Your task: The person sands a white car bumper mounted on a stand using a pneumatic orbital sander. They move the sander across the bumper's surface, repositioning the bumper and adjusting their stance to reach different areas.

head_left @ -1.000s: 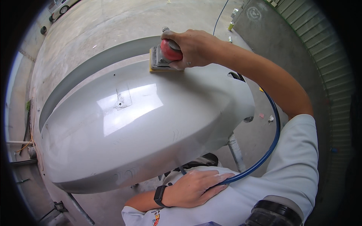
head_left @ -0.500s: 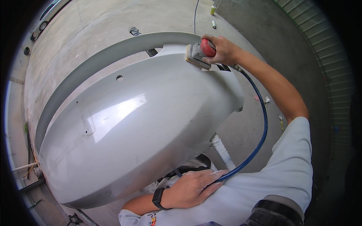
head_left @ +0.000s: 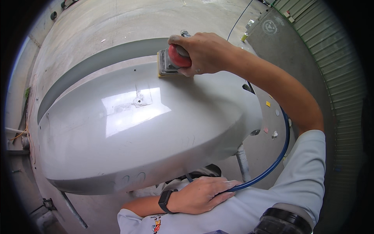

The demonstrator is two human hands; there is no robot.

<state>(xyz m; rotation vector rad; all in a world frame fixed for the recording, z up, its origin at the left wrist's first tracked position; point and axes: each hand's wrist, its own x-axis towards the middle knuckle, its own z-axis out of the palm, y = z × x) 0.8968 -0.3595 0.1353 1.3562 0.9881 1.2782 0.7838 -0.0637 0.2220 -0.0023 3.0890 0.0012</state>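
Observation:
My right hand is wrapped round the red top of a sander, a grey block-like power tool with a yellowish pad edge. The pad rests on the far upper part of a large silver-grey car bumper, which is curved and has small holes. My left hand lies against my shirt, with a blue air hose running between its thumb and fingers. From there the hose loops up on the right, behind my right arm. A dark watch is on my left wrist.
A wrapped stand leg shows beneath the bumper's right end, and a thin metal bar under its left end. Paper scraps lie on the concrete floor. A ribbed metal wall rises at the far right.
My right hand has moved the sander left along the bumper's upper part, away from its right end. The view has shifted. My left hand stays on the hose.

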